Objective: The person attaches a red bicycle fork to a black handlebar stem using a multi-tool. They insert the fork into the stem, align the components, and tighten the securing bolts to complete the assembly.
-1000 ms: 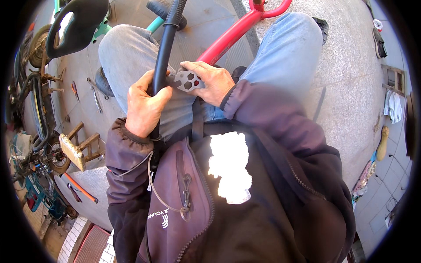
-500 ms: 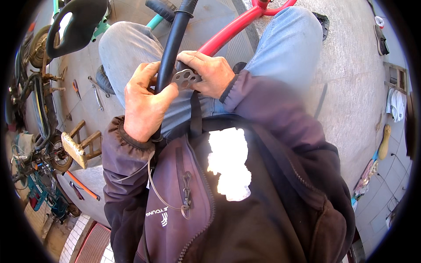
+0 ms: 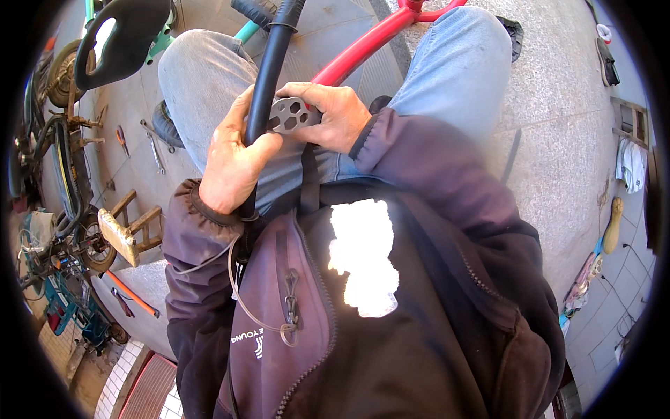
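Between my knees a black tube slants up and away, with a ring round it near its far end. My left hand is closed round its near part, thumb in front. Close beside it, my right hand pinches a grey multi-hole hex wrench, a flat head with several six-sided holes. The wrench head is next to the tube; I cannot tell whether they touch. A red bicycle frame runs from behind my right hand toward the far side, its near end hidden by my fingers.
On the floor at left lie a screwdriver and spanners. A small wooden stool is nearer, with parked bikes beyond. A black bicycle seat stands at far left. Shoes and cloths line the right side.
The wrench head has turned to show more of its flat face and has shifted slightly up and left. Both hands keep their holds, and the tube has moved only a little.
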`<move>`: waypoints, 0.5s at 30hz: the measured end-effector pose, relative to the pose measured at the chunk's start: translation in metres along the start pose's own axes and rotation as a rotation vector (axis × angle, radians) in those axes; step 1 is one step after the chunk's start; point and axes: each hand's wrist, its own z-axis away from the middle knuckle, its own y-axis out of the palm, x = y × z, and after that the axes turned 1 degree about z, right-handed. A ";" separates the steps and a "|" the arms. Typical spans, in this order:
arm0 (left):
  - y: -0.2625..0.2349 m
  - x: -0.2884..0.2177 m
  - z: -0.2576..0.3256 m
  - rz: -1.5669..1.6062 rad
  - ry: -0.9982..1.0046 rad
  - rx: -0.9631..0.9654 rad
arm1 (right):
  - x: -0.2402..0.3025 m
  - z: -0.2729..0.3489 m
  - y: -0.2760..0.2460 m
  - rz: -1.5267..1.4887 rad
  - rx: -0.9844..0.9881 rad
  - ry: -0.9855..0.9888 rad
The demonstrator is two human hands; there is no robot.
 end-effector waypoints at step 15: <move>-0.009 0.000 -0.009 0.104 -0.248 0.132 | 0.001 0.024 -0.011 -0.451 -0.222 0.685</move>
